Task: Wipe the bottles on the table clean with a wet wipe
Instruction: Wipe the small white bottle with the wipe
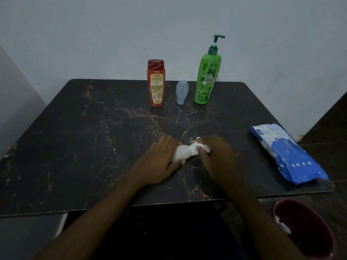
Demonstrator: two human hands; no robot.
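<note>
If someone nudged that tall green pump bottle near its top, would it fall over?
Probably. The green pump bottle stands tall on a narrow base, so a high push would likely tip it. Its glossy plastic may feel slippery when damp. It looks rigid, but how full or heavy it is cannot be seen.

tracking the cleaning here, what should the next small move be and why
Probably slide the wet wipe along the white bottle toward the left hand: the right hand pinches it round only the bottle's right end, while the body shows bare.
</note>
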